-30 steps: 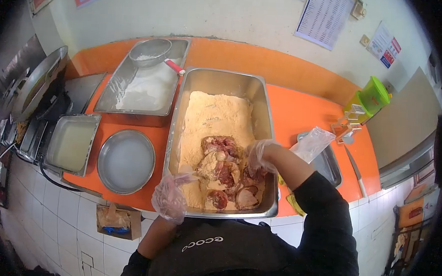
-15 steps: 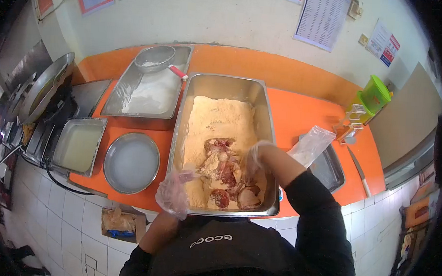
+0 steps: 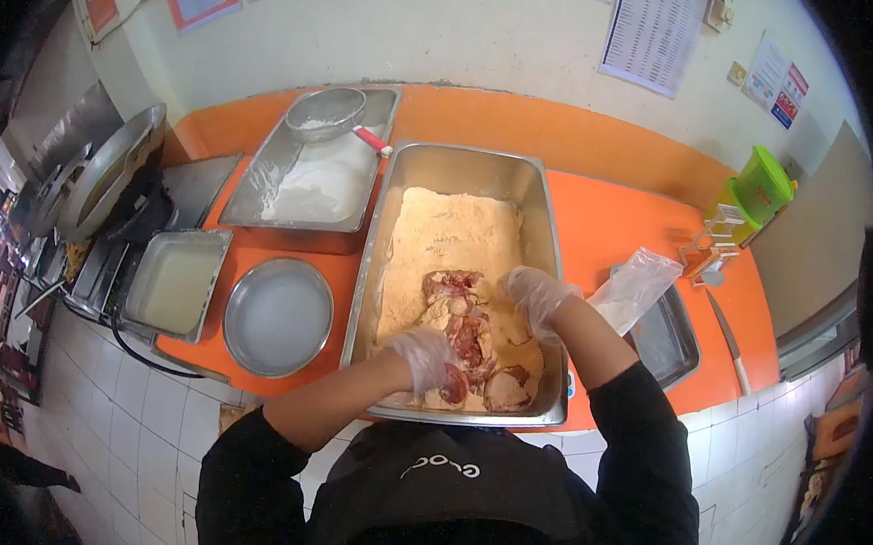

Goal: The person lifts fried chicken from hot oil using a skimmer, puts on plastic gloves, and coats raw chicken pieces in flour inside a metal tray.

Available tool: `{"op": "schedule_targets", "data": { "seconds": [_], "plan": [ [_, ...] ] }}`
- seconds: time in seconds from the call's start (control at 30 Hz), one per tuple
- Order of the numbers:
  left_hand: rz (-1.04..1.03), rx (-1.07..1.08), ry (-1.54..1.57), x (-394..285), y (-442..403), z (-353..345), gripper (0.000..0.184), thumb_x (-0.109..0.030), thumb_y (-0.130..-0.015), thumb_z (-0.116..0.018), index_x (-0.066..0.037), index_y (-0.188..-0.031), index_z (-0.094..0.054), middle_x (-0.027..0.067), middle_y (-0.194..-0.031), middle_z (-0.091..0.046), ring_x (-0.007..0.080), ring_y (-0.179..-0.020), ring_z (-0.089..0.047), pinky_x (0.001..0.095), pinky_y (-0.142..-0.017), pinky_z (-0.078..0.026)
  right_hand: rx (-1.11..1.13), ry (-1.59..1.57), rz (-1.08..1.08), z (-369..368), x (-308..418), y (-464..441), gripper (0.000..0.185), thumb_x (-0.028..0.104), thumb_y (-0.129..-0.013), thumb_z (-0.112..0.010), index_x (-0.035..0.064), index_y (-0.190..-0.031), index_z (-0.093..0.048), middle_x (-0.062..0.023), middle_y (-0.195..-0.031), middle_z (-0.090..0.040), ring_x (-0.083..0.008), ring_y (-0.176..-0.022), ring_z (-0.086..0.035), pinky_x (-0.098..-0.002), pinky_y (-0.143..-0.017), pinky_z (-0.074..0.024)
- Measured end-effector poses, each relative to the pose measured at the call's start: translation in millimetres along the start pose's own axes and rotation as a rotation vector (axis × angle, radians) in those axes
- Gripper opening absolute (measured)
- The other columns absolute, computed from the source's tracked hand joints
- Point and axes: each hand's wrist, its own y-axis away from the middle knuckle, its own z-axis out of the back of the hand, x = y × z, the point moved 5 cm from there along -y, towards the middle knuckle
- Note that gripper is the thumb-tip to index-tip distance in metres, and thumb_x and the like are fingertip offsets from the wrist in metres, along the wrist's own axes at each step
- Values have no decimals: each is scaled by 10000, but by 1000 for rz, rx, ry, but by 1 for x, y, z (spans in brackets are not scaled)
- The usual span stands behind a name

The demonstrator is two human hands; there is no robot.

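Raw meat pieces point(image 3: 469, 339), chicken by their look, lie partly coated in pale orange flour point(image 3: 449, 224) inside a deep steel pan point(image 3: 368, 269). My left hand point(image 3: 424, 359), in a clear plastic glove, is down in the near left part of the pan against the meat; its fingertips are hidden by the flour and pieces. On the right side of the pan, my gloved right hand point(image 3: 539, 296) reaches into the flour beside the meat, its fingers loosely bent and apart, with nothing seen in them.
Left of the pan stand a bowl of cloudy liquid point(image 3: 278, 316), a square tub of pale liquid point(image 3: 174, 283) and a tray of white flour point(image 3: 308, 187) with a sieve point(image 3: 326, 114). To the right are a plastic bag point(image 3: 638, 288), a metal tray point(image 3: 665, 334) and a knife point(image 3: 729, 342).
My left hand has moved from above the pan's left rim down into the flour by the meat. My right hand has shifted slightly up and outward. The view has turned a little.
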Motion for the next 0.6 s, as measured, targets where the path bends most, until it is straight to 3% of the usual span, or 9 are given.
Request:
{"op": "schedule_targets", "data": {
  "seconds": [0.07,0.17,0.3,0.33,0.4,0.47,0.5,0.57,0.6],
  "plan": [
    [-23,-155,57,28,-6,-8,252,-261,-751,-538,-120,-923,-655,152,-857,-631,298,-758,-613,379,-698,-491,40,-72,-27,0,5,-7,256,209,-786,-554,84,-1001,-617,-98,-889,-640,-232,-809,-619,-313,-730,-482],
    [200,-28,468,31,12,21,243,-271,-770,-561,-149,-958,-654,136,-877,-639,267,-733,-618,345,-668,-497,170,-494,-18,51,76,27,264,226,-775,-559,69,-979,-619,-133,-916,-634,-277,-838,-614,-351,-731,-482],
    [85,-473,1179,96,2,-20,217,-229,-791,-588,-100,-954,-654,80,-836,-649,161,-695,-606,274,-617,-482,328,-623,-197,19,129,16,216,192,-764,-551,74,-929,-627,-148,-912,-627,-289,-835,-614,-357,-726,-481],
    [8,-533,1396,101,7,-18,208,-214,-794,-591,-85,-944,-654,63,-819,-645,137,-689,-597,262,-605,-475,293,-445,-30,0,138,4,199,180,-750,-559,58,-888,-634,-157,-900,-628,-292,-834,-615,-365,-709,-485],
    [22,-723,1488,103,29,-4,198,-194,-800,-587,-53,-925,-649,42,-798,-635,106,-680,-580,246,-586,-464,216,-79,302,-44,152,-21,172,158,-722,-575,27,-805,-648,-175,-876,-630,-299,-830,-617,-379,-676,-492],
    [215,-946,1222,82,63,29,199,-183,-806,-576,-21,-904,-640,33,-791,-621,92,-675,-563,239,-571,-454,69,-428,170,-29,145,-28,167,146,-716,-574,37,-812,-656,-178,-842,-631,-289,-809,-618,-365,-668,-492],
    [142,-1045,1348,81,65,24,230,-193,-799,-584,-16,-942,-617,40,-835,-610,107,-716,-561,249,-616,-456,4,-611,99,-24,141,-29,166,140,-714,-573,42,-815,-660,-180,-825,-631,-283,-798,-619,-358,-663,-492],
    [-28,-1237,1581,87,64,7,314,-214,-784,-599,-7,-1019,-572,55,-924,-588,137,-797,-555,269,-708,-460,-29,-228,244,-12,142,-34,156,131,-716,-565,44,-805,-661,-175,-806,-627,-277,-794,-617,-354,-667,-489],
    [118,-1200,1374,98,57,-9,292,-205,-788,-596,-13,-1007,-574,48,-910,-584,140,-790,-553,266,-703,-459,-50,-29,309,-1,139,-38,152,126,-718,-562,45,-799,-661,-172,-797,-626,-274,-791,-615,-352,-669,-487]
  ]
}}
